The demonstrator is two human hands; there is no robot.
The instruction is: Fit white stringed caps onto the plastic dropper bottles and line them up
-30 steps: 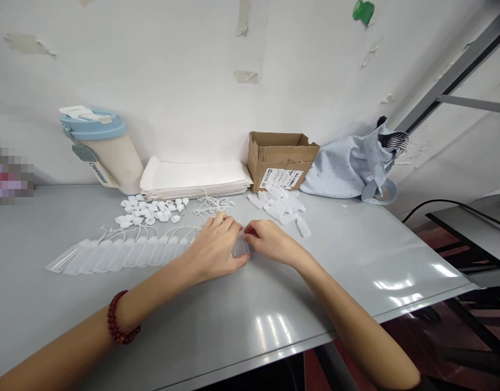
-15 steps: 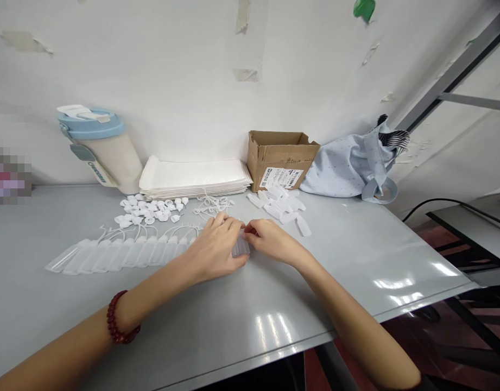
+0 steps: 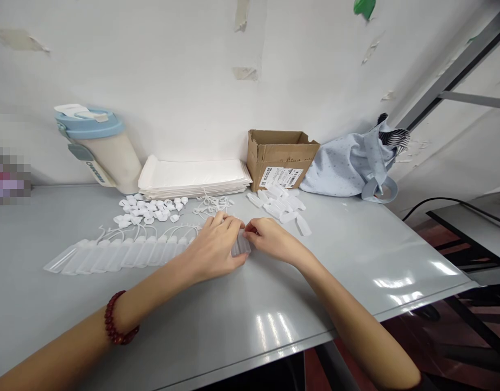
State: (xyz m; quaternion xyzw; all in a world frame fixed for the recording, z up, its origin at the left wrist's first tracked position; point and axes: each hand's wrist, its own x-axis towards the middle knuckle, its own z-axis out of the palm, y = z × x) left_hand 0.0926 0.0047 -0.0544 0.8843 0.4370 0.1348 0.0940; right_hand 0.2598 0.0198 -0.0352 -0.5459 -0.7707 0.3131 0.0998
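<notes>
My left hand (image 3: 215,247) lies curled over a small clear plastic bottle (image 3: 240,246) on the grey table (image 3: 347,255), its fingers closed round it. My right hand (image 3: 270,239) meets it from the right, fingertips pinched at the bottle's top end; what they pinch is too small to make out. A row of several clear bottles with white strings (image 3: 119,254) lies side by side to the left of my left hand. A dark red bead bracelet (image 3: 115,326) sits on my left wrist.
Behind the hands lie a scatter of small white caps (image 3: 147,209), loose white strings (image 3: 213,205) and a pile of clear bottles (image 3: 280,205). At the wall stand a blue-lidded cup (image 3: 101,146), a stack of white bags (image 3: 192,176), a cardboard box (image 3: 280,157) and a pale blue cloth bag (image 3: 351,165).
</notes>
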